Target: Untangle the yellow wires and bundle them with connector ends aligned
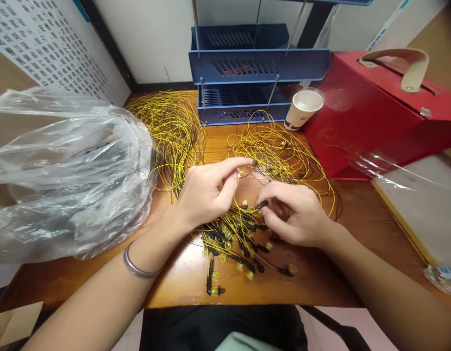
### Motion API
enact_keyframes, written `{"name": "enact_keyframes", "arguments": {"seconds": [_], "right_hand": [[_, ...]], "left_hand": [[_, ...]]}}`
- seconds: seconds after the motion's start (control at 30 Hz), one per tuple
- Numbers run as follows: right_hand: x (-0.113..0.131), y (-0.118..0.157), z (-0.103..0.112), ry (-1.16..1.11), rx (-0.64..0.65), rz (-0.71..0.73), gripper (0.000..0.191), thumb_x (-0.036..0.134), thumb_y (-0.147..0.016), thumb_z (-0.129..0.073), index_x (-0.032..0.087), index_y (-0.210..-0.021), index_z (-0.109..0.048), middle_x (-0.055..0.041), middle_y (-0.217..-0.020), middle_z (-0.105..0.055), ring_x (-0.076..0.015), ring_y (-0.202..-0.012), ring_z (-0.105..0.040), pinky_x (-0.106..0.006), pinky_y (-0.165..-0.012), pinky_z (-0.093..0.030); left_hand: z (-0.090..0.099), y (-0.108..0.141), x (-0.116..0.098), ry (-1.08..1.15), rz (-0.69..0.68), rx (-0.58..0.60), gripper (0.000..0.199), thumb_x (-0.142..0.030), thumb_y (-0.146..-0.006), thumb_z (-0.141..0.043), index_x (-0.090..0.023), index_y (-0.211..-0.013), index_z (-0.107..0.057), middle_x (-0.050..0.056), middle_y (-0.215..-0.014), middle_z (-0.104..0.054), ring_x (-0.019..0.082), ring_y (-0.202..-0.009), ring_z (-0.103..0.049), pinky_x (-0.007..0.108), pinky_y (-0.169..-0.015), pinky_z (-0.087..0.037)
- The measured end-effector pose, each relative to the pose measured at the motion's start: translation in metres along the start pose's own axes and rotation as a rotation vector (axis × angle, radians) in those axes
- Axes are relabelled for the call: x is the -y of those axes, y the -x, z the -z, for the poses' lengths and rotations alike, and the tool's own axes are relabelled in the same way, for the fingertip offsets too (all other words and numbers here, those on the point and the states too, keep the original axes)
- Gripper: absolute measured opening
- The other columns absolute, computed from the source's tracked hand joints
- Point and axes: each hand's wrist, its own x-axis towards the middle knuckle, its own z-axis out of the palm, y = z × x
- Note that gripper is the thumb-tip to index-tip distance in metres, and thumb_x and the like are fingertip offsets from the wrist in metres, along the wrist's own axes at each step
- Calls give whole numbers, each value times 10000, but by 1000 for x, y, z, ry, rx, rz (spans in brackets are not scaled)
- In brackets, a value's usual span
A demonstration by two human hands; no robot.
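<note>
My right hand [294, 212] pinches a small black connector [262, 204] between thumb and fingertips, and a yellow wire runs from it. To its left, my left hand [212, 187] has its index finger stretched over the wires. A small pale tip [239, 175] on a yellow wire shows at that thumb, seemingly gripped there. Below both hands lies a bundle of black connectors [243, 248] with clear yellowish caps, their wires passing under my left hand. Beyond my right hand, a loose tangle of yellow and black wires [284, 146] spreads on the wooden table [181, 282].
A longer wire bundle [170, 122] stretches to the back left. The clear plastic bag [111, 185] bulges over the table's left side. At the back stand a blue rack [260, 66], a paper cup [304, 108] and a red box [379, 117] with a beige handle.
</note>
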Motion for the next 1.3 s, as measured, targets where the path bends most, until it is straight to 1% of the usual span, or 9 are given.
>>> {"name": "enact_keyframes", "arguments": {"seconds": [0.13, 0.27, 0.37, 0.43, 0.67, 0.87, 0.93, 1.1, 1.3], "right_hand": [[-1, -2, -2, 28, -149, -3, 166, 67, -800, -598, 167, -920, -657, -126, -1094, -697, -143, -743, -643, -262, -594, -499], [1, -2, 0, 22, -170, 14, 188, 47, -800, -606, 153, -933, -686, -202, -1337, -617, -235, -1050, -689, -321, -772, -584], [0, -1, -2, -75, -116, 45, 211, 35, -798, -604, 144, -959, -686, -202, -1311, -645, -248, -1165, -664, -364, -976, -555], [0, 1, -3, -125, -92, 54, 238, 27, -788, -608, 144, -979, -687, -175, -1229, -697, -224, -1148, -678, -338, -1016, -538], [7, 4, 1, -203, -113, 97, 307, -14, -747, -589, 150, -991, -680, -127, -1115, -752, -192, -1037, -717, -298, -935, -572], [15, 5, -2, -392, -78, 173, 367, -23, -712, -562, 147, -1012, -690, -126, -1073, -759, -199, -861, -725, -346, -795, -606], [16, 4, -2, -360, -109, 172, 368, -29, -711, -564, 152, -1007, -689, -117, -1049, -762, -200, -887, -729, -328, -807, -606], [15, 0, 0, -148, -245, 45, 293, -22, -737, -609, 154, -951, -705, -135, -1083, -740, -218, -1036, -702, -342, -921, -572], [9, 0, -6, -111, -145, 3, 245, 26, -769, -621, 148, -966, -699, -141, -1138, -739, -201, -1082, -704, -293, -977, -547]], "left_hand": [[-2, 0, 0, 61, -175, -8, 312, -69, -868, -482, -113, -1039, -739, 47, -957, -774, 115, -818, -715, 203, -747, -526], [-4, 0, -1, 99, -250, -4, 271, -66, -846, -458, -113, -901, -719, 42, -833, -755, 118, -713, -684, 225, -700, -530], [-5, 0, -2, 148, -322, 6, 260, -72, -835, -445, -114, -872, -698, 47, -795, -741, 134, -696, -674, 246, -679, -532], [-5, 1, -1, 184, -335, 19, 263, -73, -838, -441, -118, -895, -694, 46, -810, -743, 133, -704, -676, 245, -682, -530], [-3, 0, 2, 141, -166, 55, 339, -87, -884, -417, -93, -1106, -673, 66, -956, -750, 132, -782, -685, 247, -746, -528], [-9, 2, 3, 53, -231, 287, 349, -121, -896, -460, -126, -1170, -678, 54, -957, -752, 173, -828, -704, 294, -752, -547], [-10, 2, 5, 47, -250, 258, 300, -157, -919, -490, -136, -1144, -688, 49, -968, -763, 170, -828, -720, 287, -749, -554], [-6, 0, 6, 55, -318, -12, 164, -128, -885, -574, -141, -989, -699, 47, -914, -775, 134, -762, -720, 236, -710, -559], [-5, 0, -4, 141, -444, -32, 145, -91, -828, -560, -153, -905, -666, 20, -784, -739, 114, -661, -655, 228, -649, -519]]}}
